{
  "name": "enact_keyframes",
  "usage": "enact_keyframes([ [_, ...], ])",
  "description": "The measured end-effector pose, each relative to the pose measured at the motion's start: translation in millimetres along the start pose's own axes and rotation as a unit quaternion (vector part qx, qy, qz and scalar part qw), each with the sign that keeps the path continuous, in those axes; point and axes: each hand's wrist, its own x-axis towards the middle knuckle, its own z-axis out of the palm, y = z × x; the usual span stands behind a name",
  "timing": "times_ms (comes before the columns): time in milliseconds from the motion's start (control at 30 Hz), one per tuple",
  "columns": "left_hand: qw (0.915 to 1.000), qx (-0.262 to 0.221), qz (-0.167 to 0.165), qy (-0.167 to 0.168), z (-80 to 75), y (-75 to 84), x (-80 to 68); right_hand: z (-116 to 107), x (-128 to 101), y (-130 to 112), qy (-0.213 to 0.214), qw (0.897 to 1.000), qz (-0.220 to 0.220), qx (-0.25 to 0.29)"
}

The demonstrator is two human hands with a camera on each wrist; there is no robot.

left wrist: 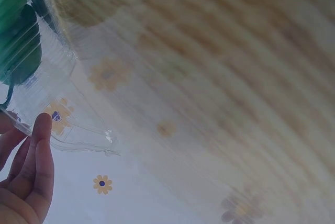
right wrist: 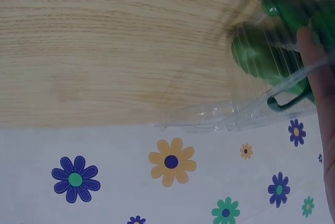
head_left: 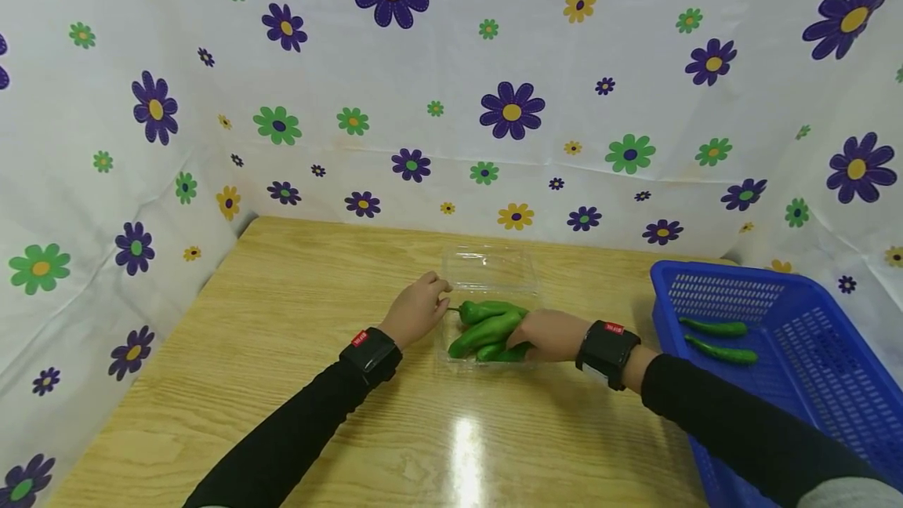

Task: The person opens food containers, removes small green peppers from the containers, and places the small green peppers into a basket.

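Writing: each of your black wrist bands has a small red tag, but the marks on them are too small to read.
Table (head_left: pixel 282 382): light wood, with flower cloth hanging behind it and at both sides.
Left hand (head_left: pixel 418 309): your fingers touch the left edge of the clear plastic box (head_left: pixel 488 273). In the left wrist view the fingers (left wrist: pixel 36 166) lie nearly straight and side by side, with the tips on the thin clear edge.
Clear plastic box: it sits near the middle of the table, between your two hands. Its lid stands open at the far side.
Inside the box: a small heap of green peppers (head_left: pixel 487 328). You can see about three, but your hand covers part of the heap, so the count is not sure.
Right hand (head_left: pixel 550 333): it lies on the right end of the peppers in the box. Your fingers are hidden behind the back of the hand, so you cannot tell if they grip a pepper or just rest on it.
Blue basket (head_left: pixel 811 288): it stands at the right end of the table, and the picture edge cuts it off. Two more green peppers (head_left: pixel 716 339) lie inside.
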Motion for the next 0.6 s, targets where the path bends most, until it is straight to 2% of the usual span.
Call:
enact_keyframes([
  [267, 1.0000, 0.008, 0.002, 0.000, -1.0, 0.6, -0.8, -4, -3, 1, 0.032, 0.999, -0.006, -0.023],
  [600, 1.0000, 0.001, 0.004, 0.000, -4.6, 3.7, -0.5, -23, -13, 0, 0.052, 0.998, 0.012, -0.024],
])
